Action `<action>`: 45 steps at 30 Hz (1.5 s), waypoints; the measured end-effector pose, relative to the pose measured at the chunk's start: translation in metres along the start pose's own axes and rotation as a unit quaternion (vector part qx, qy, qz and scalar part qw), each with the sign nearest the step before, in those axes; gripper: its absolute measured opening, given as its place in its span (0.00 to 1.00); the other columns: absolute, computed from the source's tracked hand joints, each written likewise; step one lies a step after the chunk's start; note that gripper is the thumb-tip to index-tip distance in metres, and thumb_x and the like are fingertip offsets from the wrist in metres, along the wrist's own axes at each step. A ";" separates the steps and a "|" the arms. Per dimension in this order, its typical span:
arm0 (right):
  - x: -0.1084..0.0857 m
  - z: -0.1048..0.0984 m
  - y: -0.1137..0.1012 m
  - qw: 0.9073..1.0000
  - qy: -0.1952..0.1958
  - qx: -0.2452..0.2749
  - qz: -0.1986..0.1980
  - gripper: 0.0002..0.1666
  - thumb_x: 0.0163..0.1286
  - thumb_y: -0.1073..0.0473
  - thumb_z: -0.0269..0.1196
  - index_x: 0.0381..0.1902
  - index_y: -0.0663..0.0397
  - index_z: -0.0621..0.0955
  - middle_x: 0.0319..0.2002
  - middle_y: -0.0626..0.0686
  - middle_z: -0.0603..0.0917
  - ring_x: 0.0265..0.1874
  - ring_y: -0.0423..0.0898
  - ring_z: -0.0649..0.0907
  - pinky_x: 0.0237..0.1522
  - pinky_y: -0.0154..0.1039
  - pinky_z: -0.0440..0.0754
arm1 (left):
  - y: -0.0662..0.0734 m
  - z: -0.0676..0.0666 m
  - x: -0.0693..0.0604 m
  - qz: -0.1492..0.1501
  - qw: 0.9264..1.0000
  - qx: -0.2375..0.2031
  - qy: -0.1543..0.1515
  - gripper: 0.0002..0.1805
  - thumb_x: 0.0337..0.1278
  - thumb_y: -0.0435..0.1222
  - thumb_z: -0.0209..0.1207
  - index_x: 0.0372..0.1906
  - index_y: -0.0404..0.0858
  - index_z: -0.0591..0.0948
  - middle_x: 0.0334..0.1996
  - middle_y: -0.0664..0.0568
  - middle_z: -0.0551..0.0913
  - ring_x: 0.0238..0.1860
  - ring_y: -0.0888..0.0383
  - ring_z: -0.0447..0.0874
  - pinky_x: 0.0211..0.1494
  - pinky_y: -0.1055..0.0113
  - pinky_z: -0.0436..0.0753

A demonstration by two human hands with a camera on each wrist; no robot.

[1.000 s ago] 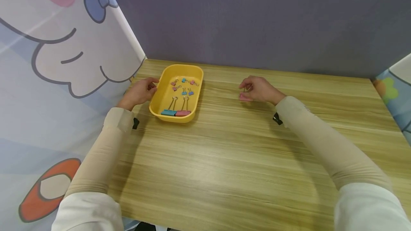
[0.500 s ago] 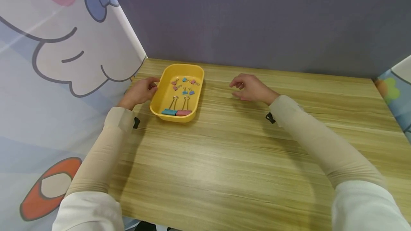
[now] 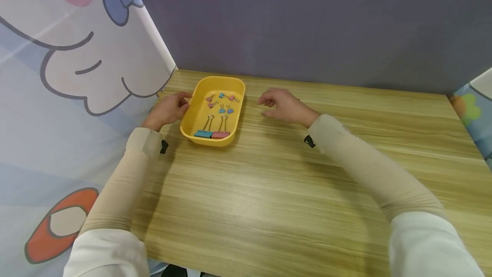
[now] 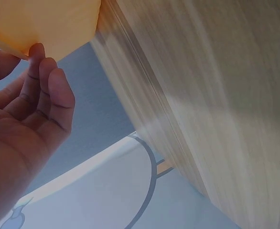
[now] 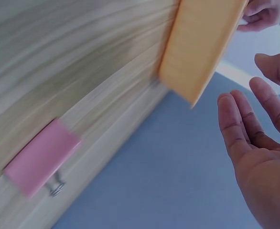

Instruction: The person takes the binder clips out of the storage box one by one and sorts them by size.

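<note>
My left hand [image 3: 169,110] pinches the left rim of a yellow tray [image 4: 59,28] between thumb and fingers. Inside lie a large blue binder clip [image 3: 203,134] and a large pink binder clip [image 3: 221,135], side by side at the near end. Several small pink and blue binder clips [image 3: 222,109] are spread farther back. To the tray's right, my right hand [image 3: 282,105] hovers over the table with nothing in it, fingers loosely bent. Another large pink binder clip [image 5: 43,157] stands on the table behind it; in the head view the hand hides nearly all of it.
The wood-grain table [image 3: 246,200] spreads out in front of and to the right of the tray. A dark grey panel [image 3: 307,25] rises along its back edge. On the left hangs a cartoon-printed sheet [image 3: 77,140], close to my left arm.
My right hand has let go of the pink binder clip, which stays on the table, and has moved left towards the tray. My left hand keeps its place at the tray.
</note>
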State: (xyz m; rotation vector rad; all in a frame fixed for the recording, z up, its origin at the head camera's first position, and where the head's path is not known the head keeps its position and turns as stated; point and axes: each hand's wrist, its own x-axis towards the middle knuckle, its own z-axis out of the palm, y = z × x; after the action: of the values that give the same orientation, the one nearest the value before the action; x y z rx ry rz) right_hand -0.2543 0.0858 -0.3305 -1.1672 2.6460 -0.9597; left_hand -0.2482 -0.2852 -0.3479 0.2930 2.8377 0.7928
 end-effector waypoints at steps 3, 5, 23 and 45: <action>0.005 0.003 -0.011 1.000 -0.003 0.004 -0.008 0.16 0.59 0.64 0.68 0.47 0.59 0.81 0.42 0.54 0.80 0.42 0.52 0.80 0.48 0.46 0.77 | 0.000 0.000 0.000 0.002 1.000 -0.001 0.003 0.23 0.69 0.32 0.48 0.66 0.31 0.65 0.47 0.34 0.77 0.43 0.44 0.78 0.46 0.51 0.76; 0.008 0.005 -0.017 1.000 -0.006 0.003 -0.013 0.15 0.59 0.65 0.67 0.46 0.59 0.82 0.42 0.53 0.80 0.42 0.51 0.80 0.48 0.45 0.77 | 0.001 0.000 0.000 0.002 1.000 -0.004 0.003 0.23 0.69 0.32 0.48 0.66 0.31 0.65 0.47 0.34 0.77 0.43 0.44 0.78 0.46 0.52 0.76; 0.026 0.030 -0.049 0.998 -0.050 0.023 -0.042 0.14 0.63 0.63 0.65 0.47 0.56 0.82 0.45 0.50 0.80 0.44 0.51 0.80 0.49 0.43 0.76 | -0.001 0.001 -0.001 0.003 1.000 -0.005 0.003 0.23 0.68 0.33 0.48 0.65 0.31 0.65 0.46 0.34 0.78 0.42 0.44 0.78 0.45 0.52 0.77; 0.059 0.068 -0.072 0.991 -0.116 0.046 -0.051 0.12 0.64 0.63 0.63 0.46 0.58 0.81 0.47 0.53 0.81 0.46 0.51 0.79 0.49 0.34 0.74 | -0.001 0.003 -0.002 -0.006 1.000 -0.005 0.002 0.23 0.69 0.32 0.48 0.66 0.31 0.64 0.48 0.34 0.77 0.44 0.43 0.78 0.47 0.51 0.76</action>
State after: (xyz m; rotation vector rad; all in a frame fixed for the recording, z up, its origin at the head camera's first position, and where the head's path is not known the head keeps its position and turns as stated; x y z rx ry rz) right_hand -0.2280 -0.0265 -0.3335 -1.3166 2.3572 -0.8895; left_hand -0.2462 -0.2849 -0.3504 0.2740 2.8360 0.8050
